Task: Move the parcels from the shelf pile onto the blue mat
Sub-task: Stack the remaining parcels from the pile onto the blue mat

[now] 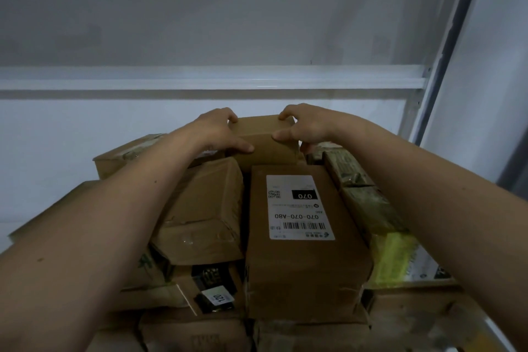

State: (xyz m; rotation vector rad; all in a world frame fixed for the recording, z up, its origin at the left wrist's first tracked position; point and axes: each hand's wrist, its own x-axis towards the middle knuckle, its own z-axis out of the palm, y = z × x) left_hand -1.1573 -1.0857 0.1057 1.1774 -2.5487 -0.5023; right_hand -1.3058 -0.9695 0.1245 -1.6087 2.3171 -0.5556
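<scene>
A small brown cardboard parcel sits at the top back of the shelf pile. My left hand grips its left side, fingers over the far top edge and thumb on the near face. My right hand grips its right side the same way. Just in front lies a long brown parcel with a white label reading 070-070-A80. A tilted brown box lies to its left. The blue mat is not in view.
More cardboard boxes fill the pile below and to both sides, among them tape-wrapped parcels on the right and a yellow-green one. A white shelf beam runs overhead, and a metal upright stands at the right.
</scene>
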